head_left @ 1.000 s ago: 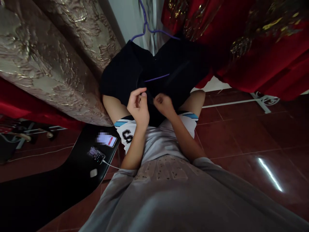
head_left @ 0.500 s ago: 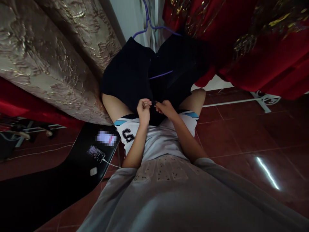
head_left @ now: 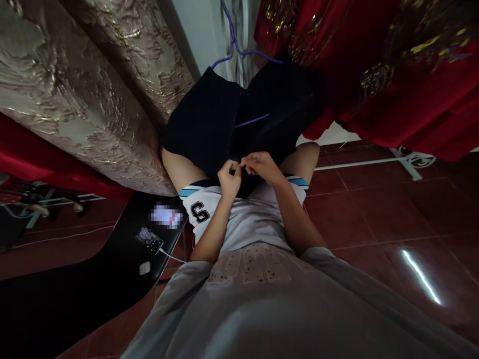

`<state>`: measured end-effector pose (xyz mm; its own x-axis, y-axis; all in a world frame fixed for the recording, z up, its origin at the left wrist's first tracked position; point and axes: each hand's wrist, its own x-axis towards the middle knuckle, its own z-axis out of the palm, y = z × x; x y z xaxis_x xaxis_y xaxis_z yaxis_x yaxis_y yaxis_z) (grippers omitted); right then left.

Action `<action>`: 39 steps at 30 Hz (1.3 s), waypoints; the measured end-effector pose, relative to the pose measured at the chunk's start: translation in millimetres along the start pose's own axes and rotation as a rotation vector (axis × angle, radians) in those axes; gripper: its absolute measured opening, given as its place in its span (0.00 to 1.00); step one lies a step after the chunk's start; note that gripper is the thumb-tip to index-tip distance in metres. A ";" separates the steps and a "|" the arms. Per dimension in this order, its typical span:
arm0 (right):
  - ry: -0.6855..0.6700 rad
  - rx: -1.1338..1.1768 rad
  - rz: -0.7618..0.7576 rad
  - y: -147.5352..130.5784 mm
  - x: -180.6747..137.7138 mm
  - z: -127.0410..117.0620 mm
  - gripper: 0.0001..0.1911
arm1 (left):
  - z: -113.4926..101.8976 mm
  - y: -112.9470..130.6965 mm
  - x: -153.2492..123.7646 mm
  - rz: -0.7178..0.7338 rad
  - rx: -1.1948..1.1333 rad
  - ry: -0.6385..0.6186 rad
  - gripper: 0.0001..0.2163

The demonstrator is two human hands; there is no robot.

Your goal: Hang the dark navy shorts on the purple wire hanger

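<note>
A dark garment (head_left: 202,122) on a purple hanger (head_left: 232,40) lies spread over my lap, its front parted so that the hanger's lower bar shows. Over its lower edge, my left hand (head_left: 229,178) is closed in a pinch, thumb against fingers. My right hand (head_left: 262,165) pinches too, its fingertips meeting those of the left. Whatever sits between the fingertips is too small and dark to make out. Beneath the hands are my white shorts (head_left: 200,212) with blue and black trim.
On the left, a black bench (head_left: 112,264) bears a lit phone (head_left: 166,215), a second phone (head_left: 149,240) on a white cable and a small white case (head_left: 144,268). Patterned beige fabric (head_left: 93,99) hangs left, red sequined fabric (head_left: 359,75) right. A white rack foot (head_left: 407,162) stands on red tiles.
My left hand has turned and shifted slightly right, its fingers curling into a pinch. Both hands' fingertips, a little apart before, now meet. The garment appears slightly lower and further right.
</note>
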<state>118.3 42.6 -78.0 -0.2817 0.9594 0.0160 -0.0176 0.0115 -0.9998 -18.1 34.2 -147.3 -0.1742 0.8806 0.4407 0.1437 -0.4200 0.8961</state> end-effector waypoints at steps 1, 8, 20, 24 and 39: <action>0.018 -0.005 -0.023 -14.4 3.5 -1.8 0.20 | 0.6 -0.8 1.1 0.002 0.010 0.001 0.04; 0.333 0.016 -0.348 -138.2 28.2 -9.7 0.16 | 3.8 -13.6 14.7 -0.004 0.077 -0.074 0.04; 0.352 -0.080 -0.451 -150.4 16.5 3.8 0.17 | -12.6 135.7 104.6 0.318 -0.026 -0.080 0.17; 0.371 -0.117 -0.504 -130.5 22.2 -2.3 0.16 | -6.1 164.2 138.7 0.394 0.099 -0.264 0.13; 0.424 -0.110 -0.583 -106.9 24.6 5.9 0.14 | -31.7 190.6 136.0 0.499 0.372 -0.544 0.05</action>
<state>107.6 63.3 29.3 0.1405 0.8149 0.5624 0.0512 0.5613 -0.8261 -45.2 67.0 85.0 0.4778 0.6334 0.6087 0.4092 -0.7736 0.4838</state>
